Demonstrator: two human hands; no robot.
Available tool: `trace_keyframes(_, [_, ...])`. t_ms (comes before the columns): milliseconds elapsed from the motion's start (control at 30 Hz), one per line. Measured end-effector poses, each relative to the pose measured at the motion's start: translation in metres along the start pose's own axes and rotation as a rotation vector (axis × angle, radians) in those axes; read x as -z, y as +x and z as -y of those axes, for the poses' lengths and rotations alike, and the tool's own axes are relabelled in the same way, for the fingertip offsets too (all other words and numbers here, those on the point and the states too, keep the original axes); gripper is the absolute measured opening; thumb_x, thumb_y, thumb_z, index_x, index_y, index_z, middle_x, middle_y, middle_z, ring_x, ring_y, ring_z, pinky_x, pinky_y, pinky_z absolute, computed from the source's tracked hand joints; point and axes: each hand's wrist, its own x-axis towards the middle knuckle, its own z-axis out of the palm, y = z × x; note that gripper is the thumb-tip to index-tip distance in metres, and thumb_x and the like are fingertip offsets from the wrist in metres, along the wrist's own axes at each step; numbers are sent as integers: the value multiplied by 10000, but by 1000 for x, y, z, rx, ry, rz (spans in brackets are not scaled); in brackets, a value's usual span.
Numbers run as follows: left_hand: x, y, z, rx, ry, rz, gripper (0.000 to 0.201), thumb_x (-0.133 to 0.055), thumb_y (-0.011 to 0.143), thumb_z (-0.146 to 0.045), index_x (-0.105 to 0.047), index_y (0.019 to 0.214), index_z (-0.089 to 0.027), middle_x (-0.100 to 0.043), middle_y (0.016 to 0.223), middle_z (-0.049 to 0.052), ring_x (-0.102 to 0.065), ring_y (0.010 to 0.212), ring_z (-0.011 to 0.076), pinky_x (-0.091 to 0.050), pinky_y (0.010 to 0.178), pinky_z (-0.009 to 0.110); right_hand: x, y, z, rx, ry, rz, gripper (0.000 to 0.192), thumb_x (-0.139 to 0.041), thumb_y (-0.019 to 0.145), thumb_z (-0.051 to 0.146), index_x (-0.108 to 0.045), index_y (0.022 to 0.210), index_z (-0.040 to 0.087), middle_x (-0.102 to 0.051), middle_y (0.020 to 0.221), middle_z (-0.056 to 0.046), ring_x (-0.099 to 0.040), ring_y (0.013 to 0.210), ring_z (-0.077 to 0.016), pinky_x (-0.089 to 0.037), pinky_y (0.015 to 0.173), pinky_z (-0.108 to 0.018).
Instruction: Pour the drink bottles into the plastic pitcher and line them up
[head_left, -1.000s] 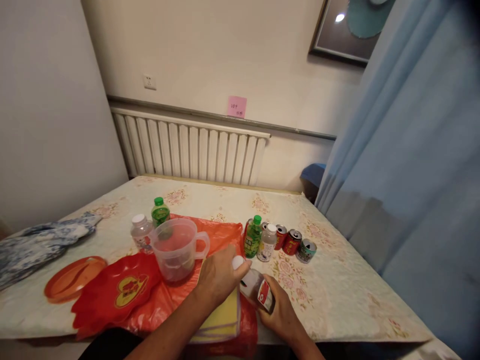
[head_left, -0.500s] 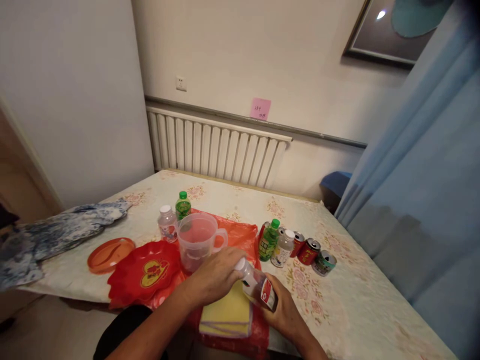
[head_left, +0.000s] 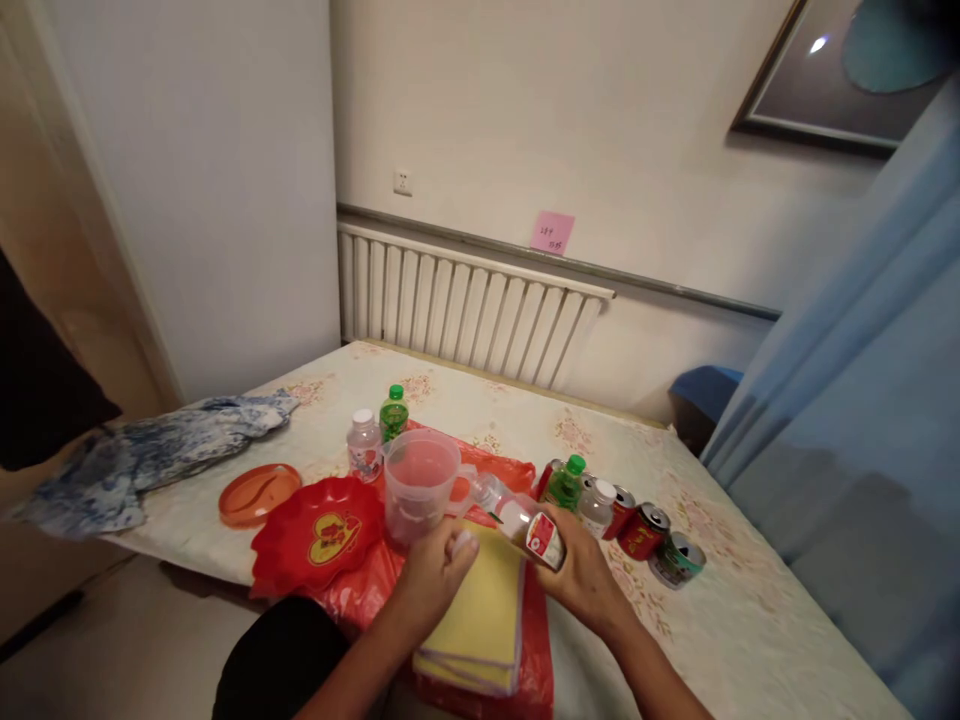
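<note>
The cap [head_left: 463,545] has come off the bottle [head_left: 520,518]: a second ago the left hand [head_left: 439,575] was closed over it on the bottle's neck, and now that hand has drawn back toward the body with the white cap in its fingers. The right hand [head_left: 579,580] has swung the bottle up and leftward, so its open mouth now lies tilted beside the rim of the jug [head_left: 418,485]. The camera has turned left, bringing more of the left wall into view.

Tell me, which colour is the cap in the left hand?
White; the cap shows in the left hand, in the head view.
</note>
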Motion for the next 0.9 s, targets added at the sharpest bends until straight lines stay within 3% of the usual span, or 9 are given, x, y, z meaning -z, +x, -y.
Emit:
trace_keyframes(167, [-32,-27,30,115,-101,96,285,-449,862,-458,-460,723,-209,-378,638,-60,-383,608,130,-281,561,250,18,49,11,102,-286,46,533,-617,710,172,-539,1236,204,-619,1139,-108,-576,1021,-284,-434,904,-398])
trace_keyframes(333, [-50,-36,55,156,-152,137,271,-465,844,-430,-374,693,-225,-364,656,-63,-361,625,126,-285,569,248,26,88,14,168,-566,137,596,-601,687,154,-519,1277,181,-605,1136,-117,-542,1014,-266,-373,908,-364])
trace_keyframes(633, [-53,-39,60,183,-175,151,279,-475,834,-419,-342,679,-229,-338,664,-69,-355,631,121,-285,574,245,40,126,42,316,-829,260,542,-595,700,162,-535,1238,149,-605,1090,-134,-513,1026,-281,-312,891,-363])
trace_keyframes(900, [-49,-43,58,175,-191,142,260,-482,840,-381,-341,681,-231,-331,664,-70,-351,636,123,-285,575,246,45,143,63,402,-951,278,520,-598,683,115,-549,1200,157,-609,1061,-140,-505,1006,-284,-292,899,-374])
